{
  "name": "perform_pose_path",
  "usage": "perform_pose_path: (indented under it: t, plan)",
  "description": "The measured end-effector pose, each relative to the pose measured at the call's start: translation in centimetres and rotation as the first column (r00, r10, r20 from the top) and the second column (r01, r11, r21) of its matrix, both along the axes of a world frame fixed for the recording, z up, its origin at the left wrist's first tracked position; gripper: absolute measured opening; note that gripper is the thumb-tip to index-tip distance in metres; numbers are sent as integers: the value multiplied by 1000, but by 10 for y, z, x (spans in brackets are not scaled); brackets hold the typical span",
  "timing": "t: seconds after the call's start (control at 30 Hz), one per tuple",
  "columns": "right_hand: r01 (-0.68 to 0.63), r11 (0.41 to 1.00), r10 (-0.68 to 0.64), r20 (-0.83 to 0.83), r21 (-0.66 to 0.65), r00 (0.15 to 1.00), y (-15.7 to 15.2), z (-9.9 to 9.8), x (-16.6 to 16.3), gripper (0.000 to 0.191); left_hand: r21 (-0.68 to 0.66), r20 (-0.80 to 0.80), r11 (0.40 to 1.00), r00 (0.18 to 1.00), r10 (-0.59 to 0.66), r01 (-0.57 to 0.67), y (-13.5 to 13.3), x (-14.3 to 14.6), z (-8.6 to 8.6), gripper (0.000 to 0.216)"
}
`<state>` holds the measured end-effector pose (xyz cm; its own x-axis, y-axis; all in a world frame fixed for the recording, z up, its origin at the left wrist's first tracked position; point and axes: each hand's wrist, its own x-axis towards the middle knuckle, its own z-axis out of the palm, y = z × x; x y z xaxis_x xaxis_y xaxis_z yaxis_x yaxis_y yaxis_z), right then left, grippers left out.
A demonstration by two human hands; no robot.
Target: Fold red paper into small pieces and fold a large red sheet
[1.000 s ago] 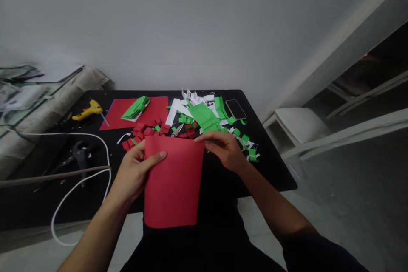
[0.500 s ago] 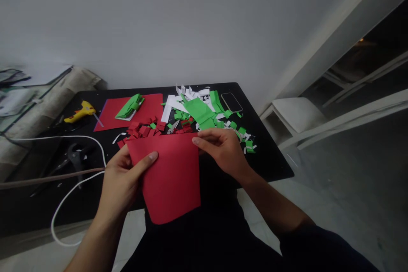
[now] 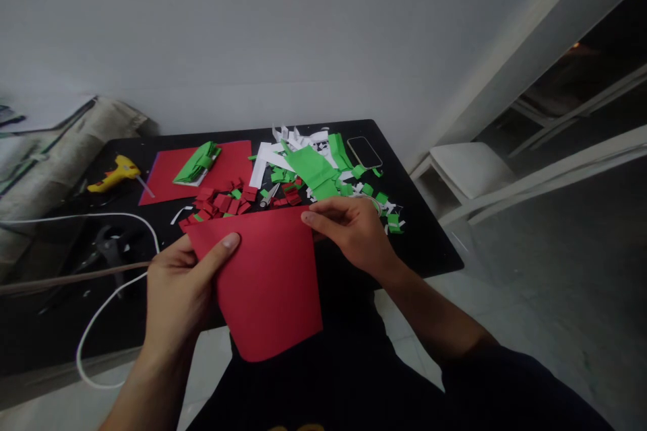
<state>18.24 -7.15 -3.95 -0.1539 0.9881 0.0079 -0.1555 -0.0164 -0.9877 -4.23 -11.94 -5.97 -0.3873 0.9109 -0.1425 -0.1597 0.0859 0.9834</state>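
Both my hands hold one red paper sheet (image 3: 267, 279) in front of me, above the near edge of a black table (image 3: 435, 249). My left hand (image 3: 179, 286) pinches its top left corner, thumb lying on the front face. My right hand (image 3: 354, 232) grips the top right corner with closed fingers. The sheet hangs tilted, its lower edge over my lap. Just beyond the sheet lie small red paper squares (image 3: 220, 202) and green paper scraps (image 3: 316, 172).
Further back on the table lie a second red sheet (image 3: 230, 161) with a folded green piece (image 3: 197, 163) on it, white strips (image 3: 265, 161), a phone (image 3: 364, 151), a yellow glue gun (image 3: 114, 172), a black tool (image 3: 108, 246) and a white cable (image 3: 108, 296). A white chair (image 3: 468, 165) stands to the right.
The red sheet has turned anticlockwise, with my left hand sliding down and left along it. The view has tipped downward a little.
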Motion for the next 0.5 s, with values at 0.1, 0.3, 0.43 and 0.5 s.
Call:
perform_pose_path:
  t: [0.1, 0.3, 0.43, 0.5]
  plan:
    - [-2, 1000, 1, 12, 24, 1000, 0, 2, 0, 21, -2, -4, 1000, 1000, 9, -9, 0, 1, 1, 29]
    - [5, 1000, -7, 50, 27, 999, -1, 4, 0, 22, 9, 4, 1000, 1000, 17, -17, -1, 1, 1, 28]
    - [-2, 999, 0, 46, 43, 999, 0, 3, 0, 21, 5, 6, 1000, 1000, 23, -24, 0, 3, 2, 28]
    - [-7, 999, 5, 31, 47, 1000, 0, 2, 0, 21, -7, 7, 999, 999, 32, -32, 1, 4, 2, 29]
